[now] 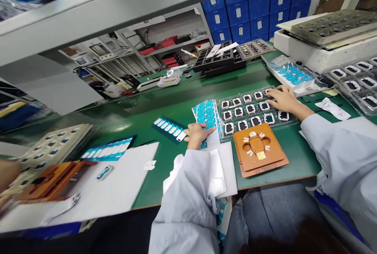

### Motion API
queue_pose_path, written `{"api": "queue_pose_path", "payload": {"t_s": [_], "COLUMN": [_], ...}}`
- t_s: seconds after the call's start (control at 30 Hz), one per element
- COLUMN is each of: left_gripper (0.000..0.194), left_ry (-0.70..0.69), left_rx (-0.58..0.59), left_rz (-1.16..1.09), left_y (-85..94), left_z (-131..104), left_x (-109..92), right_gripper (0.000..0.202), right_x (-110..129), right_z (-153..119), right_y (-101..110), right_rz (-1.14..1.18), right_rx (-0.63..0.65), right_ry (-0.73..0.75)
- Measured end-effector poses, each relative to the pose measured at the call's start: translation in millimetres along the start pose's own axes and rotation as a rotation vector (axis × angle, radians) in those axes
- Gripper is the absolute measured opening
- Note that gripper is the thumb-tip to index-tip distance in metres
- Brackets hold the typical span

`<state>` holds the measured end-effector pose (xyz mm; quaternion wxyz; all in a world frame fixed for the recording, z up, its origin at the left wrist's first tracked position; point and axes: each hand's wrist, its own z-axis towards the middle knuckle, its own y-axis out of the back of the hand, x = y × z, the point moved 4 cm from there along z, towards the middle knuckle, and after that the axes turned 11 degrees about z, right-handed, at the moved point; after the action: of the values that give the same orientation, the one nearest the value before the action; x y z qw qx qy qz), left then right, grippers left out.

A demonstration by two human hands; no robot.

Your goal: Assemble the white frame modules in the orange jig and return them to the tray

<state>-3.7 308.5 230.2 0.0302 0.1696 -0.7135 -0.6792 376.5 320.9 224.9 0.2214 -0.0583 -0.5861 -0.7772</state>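
Note:
My left hand [198, 133] rests on a sheet of blue stickers [206, 113] on the green table, fingers pressing its lower edge. My right hand [283, 99] reaches over a clear tray [235, 122] of small dark square parts, fingertips on a part in the tray's far right corner. Whether it grips that part is not visible. An orange fixture plate [259, 150] with a small part in its middle lies just in front of the tray, between my two arms.
A strip of white stickers [169, 127] lies left of my left hand. White paper [118, 183] and another orange fixture [50, 181] are at the left, with another person's hand [7, 173]. Black trays [219, 61] and more part trays [353, 81] stand behind and right.

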Motion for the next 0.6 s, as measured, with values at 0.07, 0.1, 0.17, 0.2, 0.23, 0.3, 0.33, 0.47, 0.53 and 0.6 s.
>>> {"api": "queue_pose_path", "payload": {"t_s": [0.07,0.1,0.17,0.2,0.23,0.3,0.33,0.47,0.53,0.6], "left_gripper": [0.039,0.038,0.036,0.034,0.032,0.028,0.027,0.024,0.019,0.012], "left_ry": [0.034,0.047,0.035,0.021,0.006,-0.039,-0.064,-0.187,-0.314,-0.516], "left_rx": [0.012,0.018,0.020,0.021,0.023,0.010,-0.010,-0.186,-0.304,-0.432], "left_rz": [0.008,0.013,0.025,0.033,0.040,0.062,0.078,0.078,-0.009,-0.086], "left_y": [0.6,1.4,4.2,5.7,7.0,9.9,11.5,21.1,27.1,32.9], "left_z": [-2.0,-3.5,-7.7,-10.4,-13.5,-21.2,-25.6,-46.0,-58.1,-72.4], "left_x": [-0.5,-1.4,-5.0,-7.1,-9.1,-13.1,-15.0,-23.0,-29.0,-36.7], "right_gripper": [0.043,0.042,0.041,0.040,0.039,0.039,0.039,0.042,0.043,0.042], "right_x": [-2.1,-2.6,-2.7,-2.4,-2.0,-0.8,-0.2,0.9,0.3,-0.9], "right_z": [0.5,0.6,1.0,1.0,1.0,0.3,-0.2,-2.2,-2.0,-0.3], "right_y": [-2.2,-2.6,-2.1,-1.5,-0.8,0.2,0.3,-1.5,-3.0,-4.6], "right_rz": [-0.005,-0.006,-0.005,-0.006,-0.007,-0.012,-0.015,-0.009,0.013,0.047], "right_rx": [0.016,0.023,0.031,0.030,0.028,0.020,0.017,0.013,0.016,0.019], "right_ry": [-0.014,-0.020,-0.028,-0.030,-0.030,-0.025,-0.021,-0.018,-0.033,-0.058]}}
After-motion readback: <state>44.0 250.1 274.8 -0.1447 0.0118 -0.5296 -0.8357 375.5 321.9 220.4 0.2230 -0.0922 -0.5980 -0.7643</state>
